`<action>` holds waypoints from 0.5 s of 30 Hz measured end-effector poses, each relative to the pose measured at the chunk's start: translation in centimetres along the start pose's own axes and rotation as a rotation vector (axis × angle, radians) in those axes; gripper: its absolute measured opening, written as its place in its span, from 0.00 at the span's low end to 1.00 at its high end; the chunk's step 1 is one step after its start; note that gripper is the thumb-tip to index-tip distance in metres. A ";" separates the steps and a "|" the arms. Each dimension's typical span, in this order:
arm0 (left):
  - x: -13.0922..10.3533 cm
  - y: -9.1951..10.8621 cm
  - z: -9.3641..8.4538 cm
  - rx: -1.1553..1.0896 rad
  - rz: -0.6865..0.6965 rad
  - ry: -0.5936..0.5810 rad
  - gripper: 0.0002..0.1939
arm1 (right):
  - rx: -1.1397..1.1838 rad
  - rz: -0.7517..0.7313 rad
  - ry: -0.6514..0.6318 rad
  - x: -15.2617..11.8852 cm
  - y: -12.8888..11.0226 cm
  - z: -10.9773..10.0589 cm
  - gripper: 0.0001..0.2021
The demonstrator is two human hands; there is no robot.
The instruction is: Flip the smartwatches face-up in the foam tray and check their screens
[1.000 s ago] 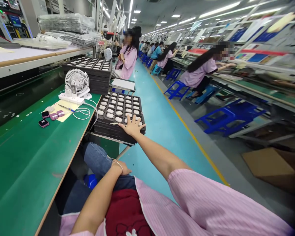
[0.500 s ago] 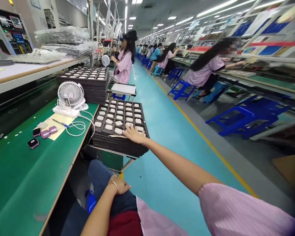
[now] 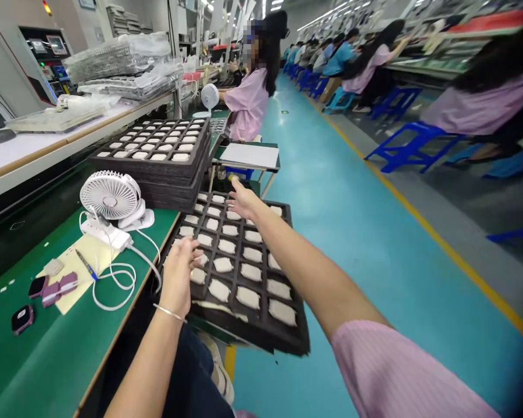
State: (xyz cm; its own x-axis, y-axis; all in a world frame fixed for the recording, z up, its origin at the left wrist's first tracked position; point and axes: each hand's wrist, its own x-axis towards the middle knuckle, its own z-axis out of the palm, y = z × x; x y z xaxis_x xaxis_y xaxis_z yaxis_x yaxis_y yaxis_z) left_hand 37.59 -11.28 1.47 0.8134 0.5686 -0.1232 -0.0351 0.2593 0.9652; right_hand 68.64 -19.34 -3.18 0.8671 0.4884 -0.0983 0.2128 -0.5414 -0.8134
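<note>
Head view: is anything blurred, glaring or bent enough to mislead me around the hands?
In the head view, the left hand, right hand and near black tray read fairly clearly; toward the right edge, the pink-clad person looks smeared and stretched; pale sheen on the blue floor; lower right corner darkened.

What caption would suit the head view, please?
Left hand and right hand over a black gridded tray of whitish oblong pieces near a round white fan.
</note>
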 end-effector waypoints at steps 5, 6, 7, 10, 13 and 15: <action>11.9 0.8 2.1 -0.003 -0.263 0.218 0.39 | 0.172 0.074 0.012 10.8 -3.8 0.8 0.43; 13.6 0.3 2.2 0.065 -0.290 0.212 0.40 | 0.191 0.099 0.018 12.0 -3.9 0.6 0.43; 15.0 -0.3 2.3 0.129 -0.313 0.187 0.40 | 0.207 0.125 0.023 12.5 -3.9 0.4 0.43; 17.2 -1.6 2.1 0.093 -0.387 0.213 0.41 | 0.227 0.217 0.033 10.1 -3.4 -0.5 0.42; 17.5 -0.8 2.3 0.097 -0.537 0.307 0.42 | 0.229 0.293 0.020 2.2 -2.5 -2.2 0.41; 17.6 0.5 2.9 0.127 -0.595 0.349 0.43 | 0.229 0.328 0.014 -4.2 -1.2 -3.7 0.43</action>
State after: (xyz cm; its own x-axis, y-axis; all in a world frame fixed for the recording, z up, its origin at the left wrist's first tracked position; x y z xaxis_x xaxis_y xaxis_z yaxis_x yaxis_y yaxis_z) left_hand 53.58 -3.40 0.42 0.4385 0.5815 -0.6853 0.4435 0.5232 0.7277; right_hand 66.37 -23.27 0.36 0.8790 0.3046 -0.3669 -0.1805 -0.4997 -0.8472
